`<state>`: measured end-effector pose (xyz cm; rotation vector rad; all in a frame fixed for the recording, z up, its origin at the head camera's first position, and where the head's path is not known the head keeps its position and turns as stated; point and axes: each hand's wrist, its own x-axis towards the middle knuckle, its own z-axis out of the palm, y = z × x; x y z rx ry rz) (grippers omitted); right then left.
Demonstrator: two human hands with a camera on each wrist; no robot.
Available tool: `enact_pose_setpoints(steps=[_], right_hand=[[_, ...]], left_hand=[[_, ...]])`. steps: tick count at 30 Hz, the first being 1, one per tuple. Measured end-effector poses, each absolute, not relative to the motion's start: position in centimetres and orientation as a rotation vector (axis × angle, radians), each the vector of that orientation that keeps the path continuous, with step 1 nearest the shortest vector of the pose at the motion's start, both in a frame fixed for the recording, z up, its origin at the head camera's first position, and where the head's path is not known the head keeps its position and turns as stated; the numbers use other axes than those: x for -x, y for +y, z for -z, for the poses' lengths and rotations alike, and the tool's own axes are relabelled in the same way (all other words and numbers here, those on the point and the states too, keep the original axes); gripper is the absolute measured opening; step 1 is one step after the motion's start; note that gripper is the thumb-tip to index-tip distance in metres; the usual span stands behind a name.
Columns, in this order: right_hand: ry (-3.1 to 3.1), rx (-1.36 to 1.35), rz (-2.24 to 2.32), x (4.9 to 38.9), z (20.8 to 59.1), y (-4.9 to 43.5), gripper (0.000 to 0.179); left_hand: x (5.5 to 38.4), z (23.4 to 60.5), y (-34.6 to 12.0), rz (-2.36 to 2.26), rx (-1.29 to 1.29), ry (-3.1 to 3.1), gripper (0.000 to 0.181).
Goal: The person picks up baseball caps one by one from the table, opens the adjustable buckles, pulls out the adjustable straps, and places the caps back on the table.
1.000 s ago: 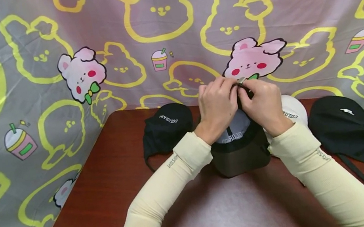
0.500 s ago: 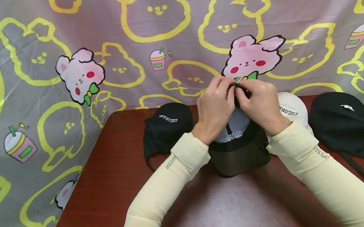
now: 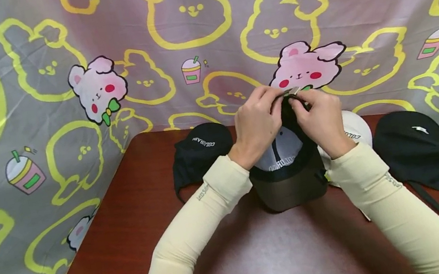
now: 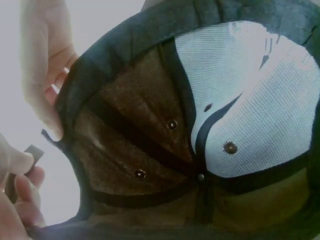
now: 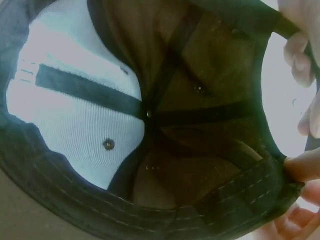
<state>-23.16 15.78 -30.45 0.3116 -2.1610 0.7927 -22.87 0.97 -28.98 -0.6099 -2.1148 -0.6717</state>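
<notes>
A dark baseball cap [image 3: 291,188] is held up off the table in the head view, its brim toward me and its pale-lined inside showing. At its top, the back strap with a small silvery buckle [image 3: 293,91] lies between my hands. My left hand [image 3: 258,123] pinches the strap from the left. Opposite it, my right hand [image 3: 322,119] pinches the cap's back edge beside the buckle. The left wrist view shows the cap's inside [image 4: 135,130] and a short dark strap end [image 4: 34,152] between fingers. Exactly how the strap sits in the buckle is hidden.
On the brown table [image 3: 130,229] a black cap [image 3: 200,154] lies left of the held one. To the right are a white cap [image 3: 356,128], partly behind my right hand, and another black cap [image 3: 419,147] with a hanging strap. A patterned curtain [image 3: 201,28] closes off the back.
Both hands have risen slightly, and my right hand has shifted a little to the right. More of the cap's inside and the buckle shows between them.
</notes>
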Motion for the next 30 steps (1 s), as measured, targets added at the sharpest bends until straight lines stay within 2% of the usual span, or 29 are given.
enact_pose_setpoints(steps=[12, 21, 30], right_hand=[[-2.143, -0.398, -0.825, 22.4, 30.5, 15.4, 0.011], [-2.17, -0.213, -0.987, 21.5, 30.1, 15.2, 0.015], [-2.235, -0.338, -1.007, 21.0, 29.8, 15.4, 0.013]], left_hand=[[23.5, 29.2, 0.6, 0.621, 0.733, -2.242, 0.021], [23.5, 29.1, 0.3, 0.605, 0.837, -2.296, 0.024], [23.3, 29.5, -0.3, 0.56, 0.844, -2.264, 0.023]])
